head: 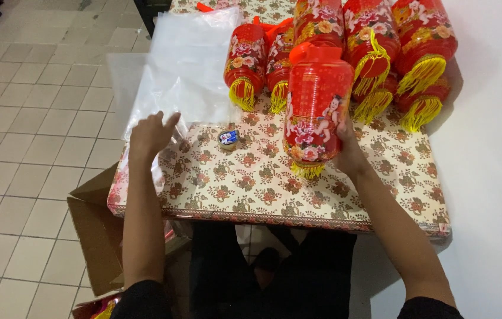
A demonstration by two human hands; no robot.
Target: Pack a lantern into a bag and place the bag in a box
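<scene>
A table (251, 189) covered in a cream cloth with a red flower pattern is filling the middle of the view, standing on a pale tiled floor (32, 118) beside a white wall (493, 177). An open brown cardboard box (94, 230) is sitting on the floor under its left edge. A pile of clear plastic bags (186, 65) is lying across the table's far left corner. A cluster of red lanterns (381, 41) with yellow tassels is resting at the far right. The right hand (348, 150) is gripping one red lantern (317, 103) upright near the table's middle, fingers wrapped around its right side. The left hand (151, 134) is lying spread on the edge of the bags, holding nothing. A small round roll of tape (228, 139) is sitting between the hands.
</scene>
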